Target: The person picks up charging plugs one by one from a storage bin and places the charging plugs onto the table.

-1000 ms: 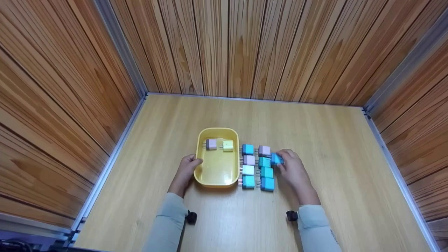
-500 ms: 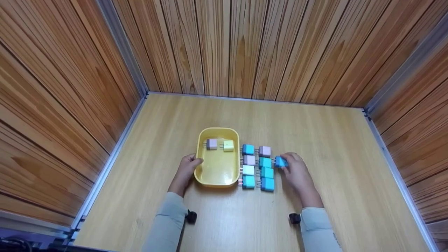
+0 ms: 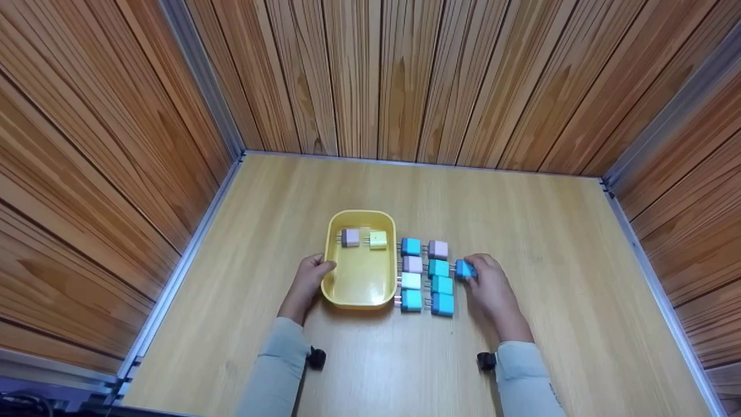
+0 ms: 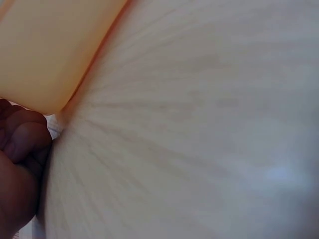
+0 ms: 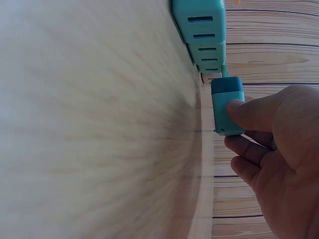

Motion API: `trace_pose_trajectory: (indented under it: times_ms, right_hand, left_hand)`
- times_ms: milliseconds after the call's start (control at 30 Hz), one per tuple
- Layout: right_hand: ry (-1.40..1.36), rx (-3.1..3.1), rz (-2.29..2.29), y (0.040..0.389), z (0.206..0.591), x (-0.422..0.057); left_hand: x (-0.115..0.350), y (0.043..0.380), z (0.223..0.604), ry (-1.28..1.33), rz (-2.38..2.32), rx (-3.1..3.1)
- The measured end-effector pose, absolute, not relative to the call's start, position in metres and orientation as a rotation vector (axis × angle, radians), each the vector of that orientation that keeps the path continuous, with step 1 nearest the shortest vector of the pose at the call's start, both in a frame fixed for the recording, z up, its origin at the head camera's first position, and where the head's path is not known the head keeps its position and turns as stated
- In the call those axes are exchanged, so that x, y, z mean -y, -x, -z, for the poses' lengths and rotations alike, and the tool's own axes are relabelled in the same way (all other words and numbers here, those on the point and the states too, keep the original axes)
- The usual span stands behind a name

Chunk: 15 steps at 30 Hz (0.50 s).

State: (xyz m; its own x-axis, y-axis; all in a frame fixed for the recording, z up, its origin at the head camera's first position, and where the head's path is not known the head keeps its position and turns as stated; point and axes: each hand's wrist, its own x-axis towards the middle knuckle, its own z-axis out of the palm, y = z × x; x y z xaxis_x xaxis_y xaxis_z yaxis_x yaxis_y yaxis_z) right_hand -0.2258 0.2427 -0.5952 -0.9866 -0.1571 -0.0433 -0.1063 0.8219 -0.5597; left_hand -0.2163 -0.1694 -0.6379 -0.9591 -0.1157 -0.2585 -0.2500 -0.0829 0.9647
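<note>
My left hand (image 3: pixel 307 284) grips the left rim of a yellow plastic tray (image 3: pixel 360 295), thumb over the edge; the left wrist view shows curled fingers (image 4: pixel 31 137) beside its wall. Inside lie a purple charger plug (image 3: pixel 350 238) and a pale yellow charger plug (image 3: pixel 377 240). My right hand (image 3: pixel 495 295) pinches a blue charger plug (image 3: pixel 465 269), its prongs pointing left. In the right wrist view, the thumb lies on the face of this plug (image 5: pixel 227 117) and fingers are behind it. It is right beside a teal charger plug (image 3: pixel 439 268) in the right column.
Two columns of charger plugs stand right of the tray, prongs facing left. They include a lilac plug (image 3: pixel 438 249), a blue plug (image 3: pixel 411 247), a pale mint plug (image 3: pixel 410 281) and a blue-teal plug (image 3: pixel 442 305). Wood-panelled walls (image 3: pixel 405 81) enclose the table (image 3: pixel 370 365).
My right hand has shifted slightly right and down with the blue plug, from over the right column to beside it. It has barely moved in the last half second. The left hand stays on the tray.
</note>
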Motion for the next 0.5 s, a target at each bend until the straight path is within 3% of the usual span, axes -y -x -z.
trace_pose_trajectory:
  times_ms: [500]
  right_hand:
    - [0.193, -2.875, 0.897, 0.2274, 0.6001, -0.2437]
  left_hand:
    - [0.1699, 0.2161, 0.6375, 0.437, -2.192, -2.088]
